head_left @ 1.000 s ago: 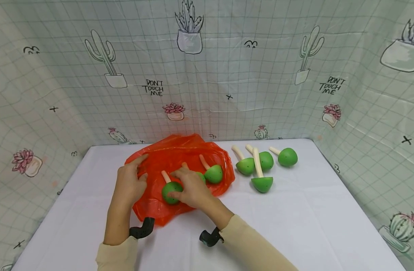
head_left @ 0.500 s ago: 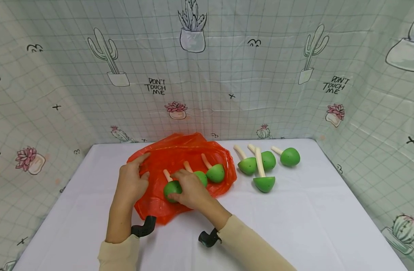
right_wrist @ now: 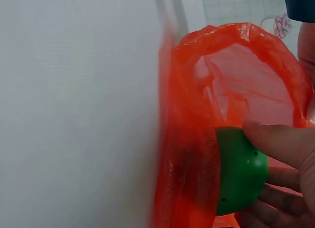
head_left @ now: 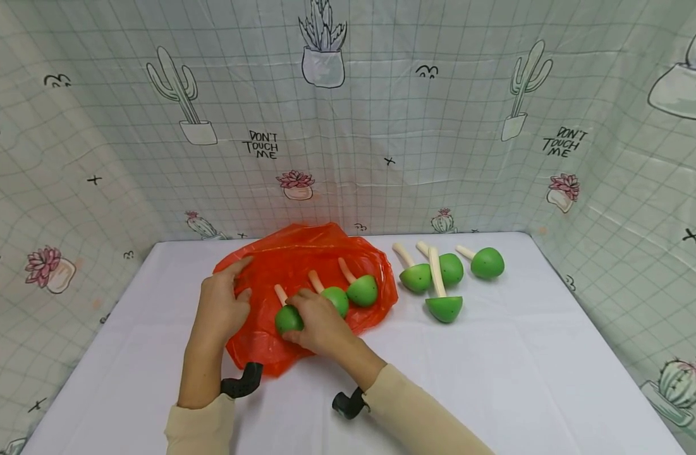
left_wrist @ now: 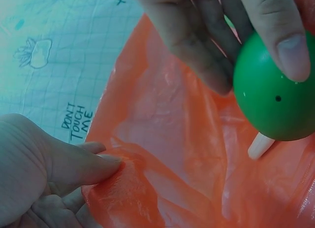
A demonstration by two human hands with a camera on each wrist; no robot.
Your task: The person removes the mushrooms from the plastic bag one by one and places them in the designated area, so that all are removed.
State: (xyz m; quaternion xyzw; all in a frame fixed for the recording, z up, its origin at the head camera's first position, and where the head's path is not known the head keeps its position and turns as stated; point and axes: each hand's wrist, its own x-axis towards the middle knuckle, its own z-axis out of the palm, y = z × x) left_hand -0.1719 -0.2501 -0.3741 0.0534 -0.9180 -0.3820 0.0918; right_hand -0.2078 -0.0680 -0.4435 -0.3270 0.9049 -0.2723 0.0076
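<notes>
A red plastic bag (head_left: 268, 265) lies spread with its mouth toward me. At its left rim my left hand (head_left: 225, 309) pinches the film between thumb and fingers, plainest in the left wrist view. My right hand (head_left: 322, 322) reaches into the mouth and holds a toy mushroom (head_left: 287, 319) by its green cap. The thumb lies on one side of the cap (right_wrist: 241, 171), the fingers on the other. Its pale stem points away from me. Beside it in the bag lie a second mushroom (head_left: 336, 301), partly behind my right hand, and a third mushroom (head_left: 362, 291).
Right of the bag several more green-capped mushrooms (head_left: 444, 309) lie on the white tabletop (head_left: 495, 379), one lone mushroom (head_left: 487, 263) farthest right. A patterned cloth (head_left: 359, 126) stands behind the table and along both sides. Black wrist mounts (head_left: 242, 380) jut below my hands.
My right hand has shifted slightly around the mushroom's cap, uncovering more of the second mushroom beside it. The left hand keeps its place at the bag's rim; the head view has shifted a little.
</notes>
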